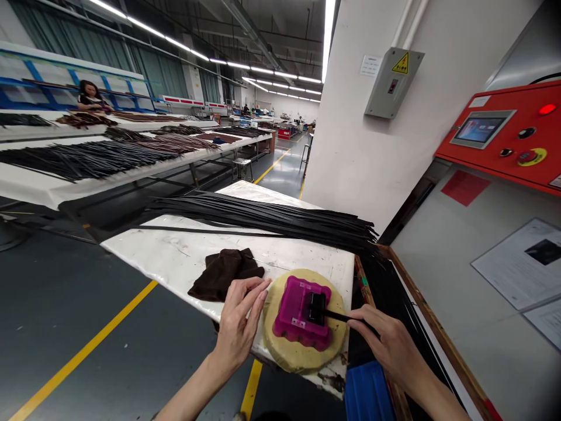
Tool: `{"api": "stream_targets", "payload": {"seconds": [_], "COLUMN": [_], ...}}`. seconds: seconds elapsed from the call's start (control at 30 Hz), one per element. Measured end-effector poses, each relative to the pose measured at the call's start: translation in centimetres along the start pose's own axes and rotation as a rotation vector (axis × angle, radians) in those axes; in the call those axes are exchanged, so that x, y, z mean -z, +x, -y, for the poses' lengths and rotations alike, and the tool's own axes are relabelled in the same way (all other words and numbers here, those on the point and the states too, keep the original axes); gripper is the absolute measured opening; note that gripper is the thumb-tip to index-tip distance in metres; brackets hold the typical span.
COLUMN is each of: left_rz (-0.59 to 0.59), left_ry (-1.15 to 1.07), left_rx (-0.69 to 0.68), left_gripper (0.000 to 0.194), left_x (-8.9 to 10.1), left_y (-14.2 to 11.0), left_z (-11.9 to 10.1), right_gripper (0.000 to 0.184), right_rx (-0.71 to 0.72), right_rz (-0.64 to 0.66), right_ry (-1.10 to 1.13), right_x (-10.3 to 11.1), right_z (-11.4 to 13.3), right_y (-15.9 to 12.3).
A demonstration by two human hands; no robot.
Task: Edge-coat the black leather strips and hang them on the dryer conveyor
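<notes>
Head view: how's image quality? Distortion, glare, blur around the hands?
Head view: strong wide-angle bending, with the white wall leaning and straight lines curving toward the edges; ceiling strip light blown out; faint sheen on the white table top; left hand and right hand look fairly sharp, with no obvious motion blur; bottom-right corner falls dark.

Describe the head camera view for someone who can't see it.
The right hand pinches a black strip running into a magenta block on a round tan pad, with the left hand beside it. Long black strips lie behind on a white table.
</notes>
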State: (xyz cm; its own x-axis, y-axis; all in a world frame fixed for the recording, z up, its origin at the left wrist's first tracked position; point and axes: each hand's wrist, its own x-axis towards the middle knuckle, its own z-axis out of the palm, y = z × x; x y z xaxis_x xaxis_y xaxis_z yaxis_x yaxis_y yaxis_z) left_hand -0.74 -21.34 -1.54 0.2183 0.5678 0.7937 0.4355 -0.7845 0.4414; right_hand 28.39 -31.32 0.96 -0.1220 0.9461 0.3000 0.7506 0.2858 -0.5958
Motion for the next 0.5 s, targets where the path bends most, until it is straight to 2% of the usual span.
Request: {"api": "stream_targets", "payload": {"seconds": [0.27, 0.4, 0.5], "left_rz": [0.022, -0.005, -0.035], "left_ry": [-0.007, -0.012, -0.004], "left_rx": [0.009, 0.023, 0.058], "left_gripper": [0.042, 0.041, 0.036], "left_x": [-0.2, -0.3, 0.1], "left_y": [-0.2, 0.2, 1.0], "left_z": [0.0, -0.1, -0.4], "right_gripper": [0.020, 0.021, 0.030], "right_rx": [-0.063, -0.163, -0.235], "right_rz": [0.023, -0.109, -0.241], "right_ry": [-0.035, 0.058, 0.099], "right_x": [1.6, 3.2, 4.2], "right_z": [-1.4, -1.6, -1.9], "right_y": [-2.0, -3.3, -3.9]}}
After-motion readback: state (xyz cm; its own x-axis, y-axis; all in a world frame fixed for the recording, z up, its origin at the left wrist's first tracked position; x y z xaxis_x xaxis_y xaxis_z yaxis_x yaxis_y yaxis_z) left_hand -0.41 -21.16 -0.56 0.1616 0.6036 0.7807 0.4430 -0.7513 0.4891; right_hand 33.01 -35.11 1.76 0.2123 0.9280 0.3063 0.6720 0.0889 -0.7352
